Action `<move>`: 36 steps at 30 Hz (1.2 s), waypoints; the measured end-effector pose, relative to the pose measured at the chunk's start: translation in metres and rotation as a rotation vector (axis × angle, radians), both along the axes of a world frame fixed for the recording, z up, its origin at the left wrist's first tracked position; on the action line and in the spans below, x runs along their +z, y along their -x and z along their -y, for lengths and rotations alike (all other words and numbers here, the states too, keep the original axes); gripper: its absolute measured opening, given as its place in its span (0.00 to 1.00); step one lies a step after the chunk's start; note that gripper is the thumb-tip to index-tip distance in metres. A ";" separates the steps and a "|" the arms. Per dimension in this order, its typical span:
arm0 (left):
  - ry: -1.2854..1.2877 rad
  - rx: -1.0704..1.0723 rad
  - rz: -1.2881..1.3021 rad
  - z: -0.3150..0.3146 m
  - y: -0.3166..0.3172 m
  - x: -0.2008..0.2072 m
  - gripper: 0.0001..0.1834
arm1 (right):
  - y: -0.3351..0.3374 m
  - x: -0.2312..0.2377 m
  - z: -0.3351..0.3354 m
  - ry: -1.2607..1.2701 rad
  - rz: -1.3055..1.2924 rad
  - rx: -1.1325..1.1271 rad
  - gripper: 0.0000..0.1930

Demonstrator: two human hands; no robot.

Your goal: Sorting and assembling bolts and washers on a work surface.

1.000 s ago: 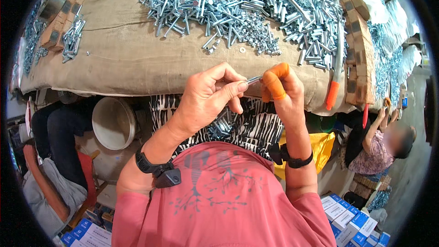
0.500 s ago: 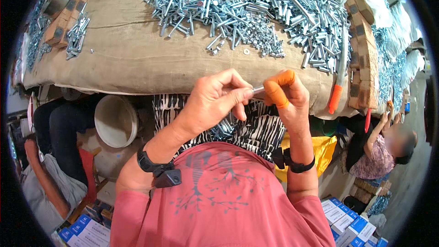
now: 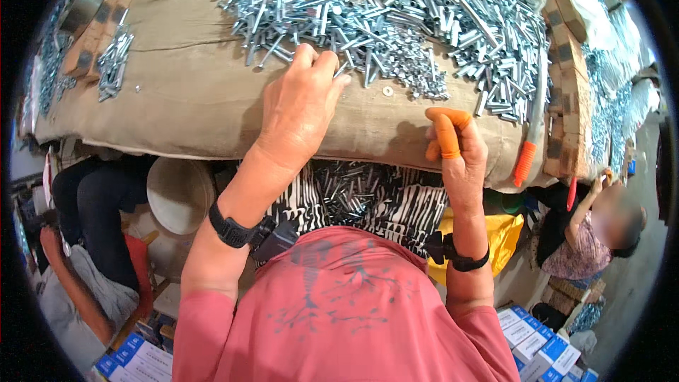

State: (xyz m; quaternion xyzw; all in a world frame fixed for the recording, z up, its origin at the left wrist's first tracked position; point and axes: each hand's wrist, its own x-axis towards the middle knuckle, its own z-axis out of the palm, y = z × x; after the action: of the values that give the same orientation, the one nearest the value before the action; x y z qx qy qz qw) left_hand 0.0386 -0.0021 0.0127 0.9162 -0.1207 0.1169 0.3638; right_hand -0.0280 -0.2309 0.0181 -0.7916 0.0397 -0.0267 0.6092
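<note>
My left hand reaches over the cloth-covered bench, its fingers bent together at the near edge of a heap of long silver bolts. A bolt lies beside those fingertips; whether they grip it is hidden. Above the bench's front edge, my right hand is closed, with orange covers on the thumb and a finger. What it holds, if anything, does not show. Below, more metal pieces lie in my lap on black-and-white patterned cloth. Small nuts and a washer lie nearby.
Metal sleeves are heaped at right, beside an orange-handled tool and wooden blocks. A white bucket stands below left. Co-workers sit at left and right. Blue-and-white boxes stand behind right.
My left hand has left the small metal piece between both hands and moved forward to the bolts. My right hand has stayed nearly in place; the piece is no longer visible.
</note>
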 end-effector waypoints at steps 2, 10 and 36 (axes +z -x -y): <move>-0.064 -0.021 -0.025 0.003 -0.004 0.000 0.08 | -0.004 0.002 0.002 -0.041 -0.012 -0.014 0.08; 0.337 0.020 -0.265 -0.018 0.000 0.001 0.05 | -0.025 0.004 0.059 0.973 0.277 -0.299 0.15; -0.085 0.019 -0.019 -0.031 0.020 0.018 0.06 | -0.004 0.004 0.005 -0.775 -0.113 0.008 0.14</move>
State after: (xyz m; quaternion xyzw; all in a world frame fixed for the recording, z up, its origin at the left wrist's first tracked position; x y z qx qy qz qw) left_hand 0.0189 0.0286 0.0302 0.9330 -0.1137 0.1066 0.3244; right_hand -0.0242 -0.2360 0.0218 -0.5032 0.0773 0.0364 0.8600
